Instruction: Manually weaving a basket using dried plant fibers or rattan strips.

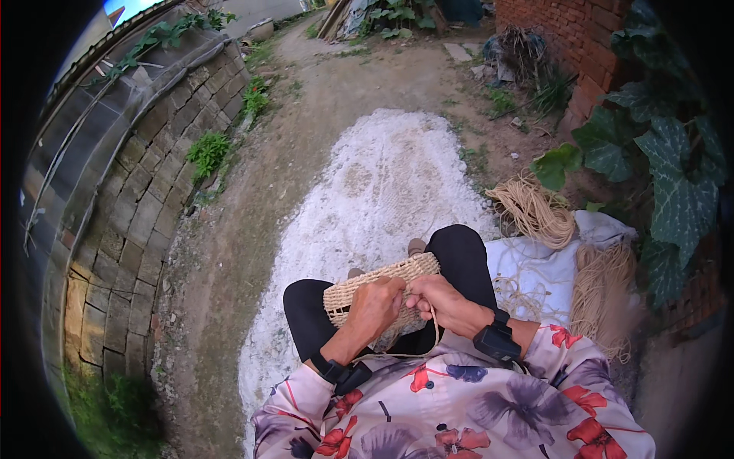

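A half-woven straw basket (382, 281) rests on my lap, between my knees in black trousers. My left hand (375, 306) grips its near rim, fingers curled over the weave. My right hand (443, 300) pinches a thin straw strand (434, 333) that loops down from the rim toward my body. Both wrists wear black bands. The near side of the basket is hidden behind my hands.
A bundle of loose straw fibre (535, 208) and a second sheaf (604, 284) lie on a white cloth (535, 268) to my right. A pale gravel patch (382, 191) spreads ahead. A stone wall (130, 199) runs along the left; a brick wall (566, 30) and big-leaved vines (665, 168) stand right.
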Demonstrator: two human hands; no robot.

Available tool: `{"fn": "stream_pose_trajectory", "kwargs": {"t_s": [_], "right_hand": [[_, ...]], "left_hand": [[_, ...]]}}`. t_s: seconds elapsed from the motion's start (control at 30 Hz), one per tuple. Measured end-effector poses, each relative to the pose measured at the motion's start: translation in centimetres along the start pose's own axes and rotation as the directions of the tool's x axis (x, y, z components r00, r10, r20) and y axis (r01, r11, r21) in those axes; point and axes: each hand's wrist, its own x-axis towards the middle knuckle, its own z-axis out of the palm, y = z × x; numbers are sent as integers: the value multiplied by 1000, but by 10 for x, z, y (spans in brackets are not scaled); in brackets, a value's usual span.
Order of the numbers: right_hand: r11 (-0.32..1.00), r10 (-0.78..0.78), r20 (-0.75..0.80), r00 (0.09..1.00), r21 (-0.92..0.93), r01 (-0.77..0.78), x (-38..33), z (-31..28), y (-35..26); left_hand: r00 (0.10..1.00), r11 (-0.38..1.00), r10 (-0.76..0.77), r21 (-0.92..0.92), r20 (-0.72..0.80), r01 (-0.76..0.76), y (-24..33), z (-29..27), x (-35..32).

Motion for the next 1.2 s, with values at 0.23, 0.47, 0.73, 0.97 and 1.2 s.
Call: {"fn": "stream_pose_trajectory", "kwargs": {"t_s": [0.23, 0.47, 0.73, 0.97, 1.2], "right_hand": [[992, 9, 24, 1000, 128, -12, 0, 3, 6], [984, 2, 90, 996, 180, -18, 5, -1, 5], [989, -67, 257, 964, 142, 31, 1, -13, 5], [357, -711, 153, 686, -762, 540, -7, -28, -26], [771, -351, 559, 752, -284, 571, -19, 19, -32]], "left_hand": [[962, 918, 83, 356, 260, -175, 5, -9, 15], [868, 824, 164, 420, 468, -382, 7, -10, 35], [872, 878, 274, 263, 406, -399, -13, -5, 33], [903, 986, 94, 88, 420, -143, -14, -42, 44], [834, 822, -222, -364, 505, 439, 2, -129, 27]]}}
